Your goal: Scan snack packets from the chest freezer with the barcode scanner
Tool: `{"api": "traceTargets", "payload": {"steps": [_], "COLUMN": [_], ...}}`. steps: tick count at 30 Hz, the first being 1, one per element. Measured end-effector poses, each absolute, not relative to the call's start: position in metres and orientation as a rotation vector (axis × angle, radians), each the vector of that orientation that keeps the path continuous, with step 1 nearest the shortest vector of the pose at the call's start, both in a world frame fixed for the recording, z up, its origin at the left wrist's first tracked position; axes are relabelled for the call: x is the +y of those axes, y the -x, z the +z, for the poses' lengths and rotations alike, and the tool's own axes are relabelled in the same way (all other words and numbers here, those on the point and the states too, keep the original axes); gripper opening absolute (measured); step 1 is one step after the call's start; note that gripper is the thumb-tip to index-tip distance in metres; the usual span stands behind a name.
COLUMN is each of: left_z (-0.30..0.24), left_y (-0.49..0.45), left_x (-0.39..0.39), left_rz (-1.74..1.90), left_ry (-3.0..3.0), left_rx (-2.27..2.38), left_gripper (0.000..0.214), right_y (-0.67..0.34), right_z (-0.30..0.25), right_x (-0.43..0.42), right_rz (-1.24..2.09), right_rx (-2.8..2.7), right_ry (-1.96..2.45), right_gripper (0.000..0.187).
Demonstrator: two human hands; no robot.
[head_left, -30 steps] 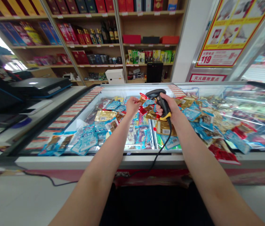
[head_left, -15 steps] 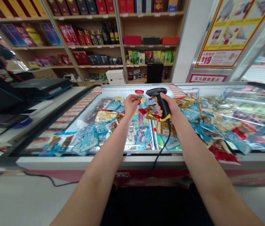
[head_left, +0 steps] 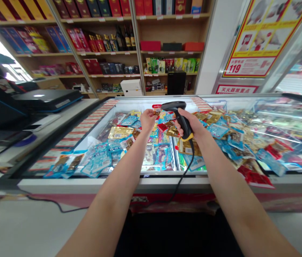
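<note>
Head view, my left hand (head_left: pixel 148 120) with its grip pinched shut on a small gold foil packet (head_left: pixel 155 112), my right hand (head_left: pixel 192 125) with its grip clamped around a black-and-yellow corded barcode scanner (head_left: pixel 179 116), both above the middle of a lit glass-walled freezer chest (head_left: pixel 113 180) heaped with blue and gold foil snack packets (head_left: pixel 97 162)

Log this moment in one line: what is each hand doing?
left hand: pinches small snack packet; right hand: grips black-and-yellow corded barcode scanner; above lit chest freezer
</note>
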State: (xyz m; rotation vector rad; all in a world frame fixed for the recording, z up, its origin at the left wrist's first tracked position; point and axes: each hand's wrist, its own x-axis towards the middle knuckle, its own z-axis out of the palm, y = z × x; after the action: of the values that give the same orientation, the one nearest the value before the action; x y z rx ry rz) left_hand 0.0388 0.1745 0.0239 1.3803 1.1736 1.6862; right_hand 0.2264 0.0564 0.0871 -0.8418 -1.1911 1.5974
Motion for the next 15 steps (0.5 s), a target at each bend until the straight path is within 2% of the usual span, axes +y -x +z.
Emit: {"api": "traceTargets", "payload": {"steps": [5, 11, 15], "left_z": [0.032, 0.058, 0.075], "left_y": [-0.037, -0.001, 0.032], "left_x": [0.17, 0.161, 0.148], "left_rz": [1.653, 1.561, 1.537], "left_ry": [-1.393, -1.365, -1.465], "left_rx": [1.28, 1.692, 1.991], "left_gripper": [0.025, 0.031, 0.027], "right_y": [-0.229, -0.231, -0.233], "right_z": [0.088, 0.091, 0.089], "right_x": [0.059, 0.06, 0.061], "right_rz": [1.604, 1.57, 1.591], "right_rx": [-1.12, -0.999, -0.96], "right_ry": [0.816, 0.866, 0.839], "right_gripper": [0.039, 0.039, 0.037]}}
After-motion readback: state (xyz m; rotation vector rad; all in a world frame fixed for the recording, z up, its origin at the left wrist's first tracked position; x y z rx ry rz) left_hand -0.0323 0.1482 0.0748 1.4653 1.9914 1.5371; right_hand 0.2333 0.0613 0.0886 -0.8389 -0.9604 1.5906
